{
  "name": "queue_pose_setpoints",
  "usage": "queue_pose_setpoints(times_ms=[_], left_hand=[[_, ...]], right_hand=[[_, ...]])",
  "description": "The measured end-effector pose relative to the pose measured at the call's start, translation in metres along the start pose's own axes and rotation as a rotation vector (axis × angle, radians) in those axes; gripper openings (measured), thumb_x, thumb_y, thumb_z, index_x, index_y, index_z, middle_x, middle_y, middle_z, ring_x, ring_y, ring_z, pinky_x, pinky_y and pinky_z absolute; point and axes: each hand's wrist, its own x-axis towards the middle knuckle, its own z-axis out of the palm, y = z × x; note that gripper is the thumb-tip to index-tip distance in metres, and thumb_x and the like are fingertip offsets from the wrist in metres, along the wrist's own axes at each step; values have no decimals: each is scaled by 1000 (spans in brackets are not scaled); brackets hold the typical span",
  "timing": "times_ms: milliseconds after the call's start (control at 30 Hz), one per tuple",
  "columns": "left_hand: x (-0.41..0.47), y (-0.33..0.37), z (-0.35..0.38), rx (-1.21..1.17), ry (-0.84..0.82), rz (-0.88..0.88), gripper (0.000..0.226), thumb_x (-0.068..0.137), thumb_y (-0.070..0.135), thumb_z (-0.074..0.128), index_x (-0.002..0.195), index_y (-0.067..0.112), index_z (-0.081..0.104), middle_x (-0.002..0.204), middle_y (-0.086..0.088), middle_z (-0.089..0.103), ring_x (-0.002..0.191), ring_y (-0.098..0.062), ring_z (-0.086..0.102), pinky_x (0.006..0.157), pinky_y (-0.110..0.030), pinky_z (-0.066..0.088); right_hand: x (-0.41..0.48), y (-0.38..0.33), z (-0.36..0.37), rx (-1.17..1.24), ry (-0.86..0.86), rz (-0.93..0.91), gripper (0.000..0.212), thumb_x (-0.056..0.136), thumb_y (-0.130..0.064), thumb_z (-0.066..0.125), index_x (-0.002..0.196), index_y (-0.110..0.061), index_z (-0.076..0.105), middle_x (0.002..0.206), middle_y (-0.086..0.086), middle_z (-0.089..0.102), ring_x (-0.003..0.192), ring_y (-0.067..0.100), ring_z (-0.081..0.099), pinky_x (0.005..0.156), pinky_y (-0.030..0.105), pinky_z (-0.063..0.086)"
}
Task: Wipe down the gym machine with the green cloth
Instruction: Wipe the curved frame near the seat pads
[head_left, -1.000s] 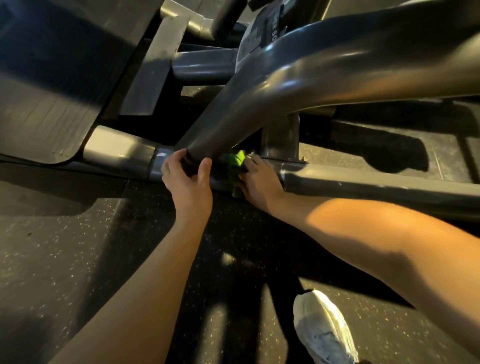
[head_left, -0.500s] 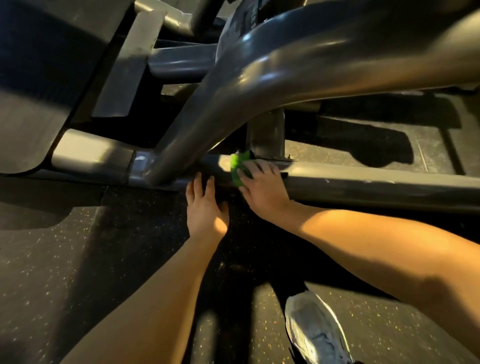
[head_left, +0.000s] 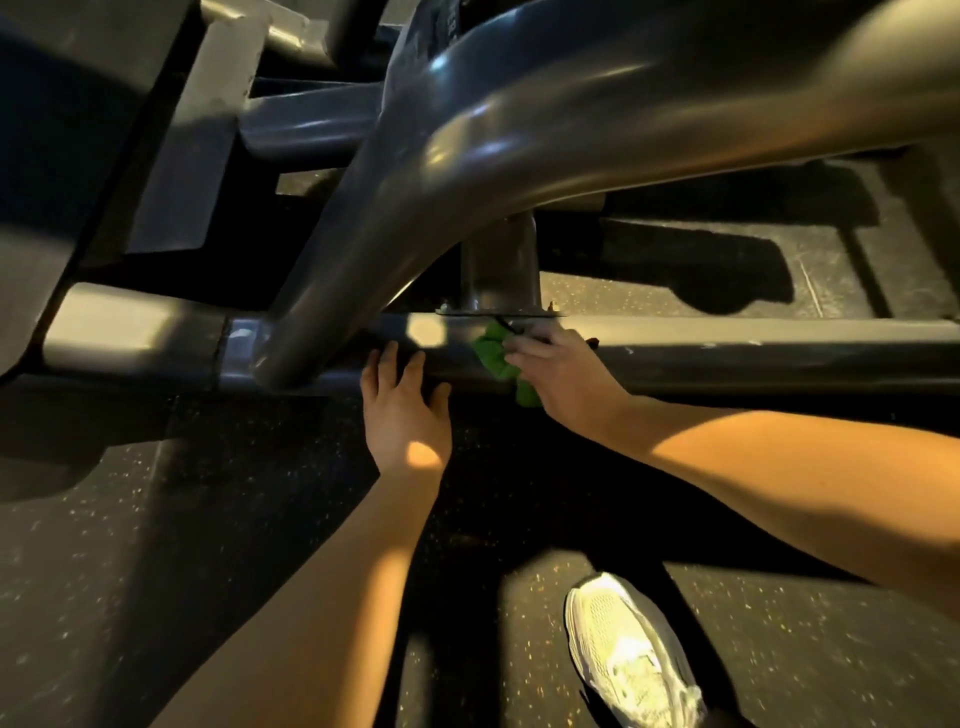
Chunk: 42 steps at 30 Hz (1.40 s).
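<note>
While the left hand (head_left: 405, 415) lies flat on the low bar of the gym machine (head_left: 727, 353), the right hand (head_left: 563, 376), fingers extended, presses the green cloth (head_left: 491, 353) alongside, largely hiding it.

Green cloth (head_left: 491, 356) under right hand (head_left: 563, 371)
</note>
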Motion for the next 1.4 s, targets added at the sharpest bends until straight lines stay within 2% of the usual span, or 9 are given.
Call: queue_pose_setpoints(times_ms=[133,267,433,600,667,867,967,1233,1400], left_hand=[[1,1,0,17,-23,-2,54,97,32,65,147,18,52,164,-7,29,153,-30,15,123,-50,26],[0,2,1,77,-52,10,57,98,31,62,151,19,46,167,-9,23,154,-33,10,125,-49,19],[1,5,3,120,-101,37,62,99,31,58,157,22,37,170,-10,13,155,-36,3,125,-53,14],[3,2,1,151,-117,53,65,99,28,57,159,22,33,170,-11,10,155,-36,0,126,-53,11],[2,2,1,161,-127,47,66,98,27,57,159,23,31,170,-10,9,155,-35,-1,126,-53,11],[5,4,-15,121,-205,45,66,99,27,57,159,25,31,171,-5,9,156,-32,0,127,-49,14],[4,0,-21,84,-226,41,63,99,25,57,158,24,34,170,-3,12,156,-29,1,127,-46,14],[6,-4,-21,60,-213,60,61,95,20,63,153,16,44,168,-11,20,155,-33,7,127,-45,14],[5,1,-21,10,-243,28,62,97,22,59,156,19,38,170,-6,13,156,-29,0,128,-42,10]], right_hand=[[42,-7,-9,-80,-2,89,25,86,-8,67,110,-9,74,118,12,69,108,41,59,91,44,48],[34,-29,-18,-100,5,223,34,92,-16,65,126,-13,68,124,15,56,116,41,48,94,47,42],[7,-25,-28,-143,-109,118,36,102,-27,52,134,-15,60,129,12,50,119,35,43,96,45,39],[52,-43,-30,-121,-67,301,29,99,-25,54,125,-17,66,132,12,50,123,33,45,95,41,39],[59,-48,-27,-133,-78,288,29,99,-24,54,124,-17,68,133,12,51,124,33,45,94,41,41],[-2,6,-53,-199,-111,318,34,103,-33,45,120,-18,71,119,10,60,111,28,52,95,41,39],[2,1,-50,-209,-144,366,33,103,-31,45,120,-19,70,124,9,57,117,27,49,101,43,37],[44,-60,-27,-108,-160,101,36,99,-35,49,129,-24,66,135,11,48,120,33,44,97,45,40],[10,11,-57,-239,-224,430,39,104,-35,40,116,-20,73,113,11,62,106,30,57,93,41,42]])
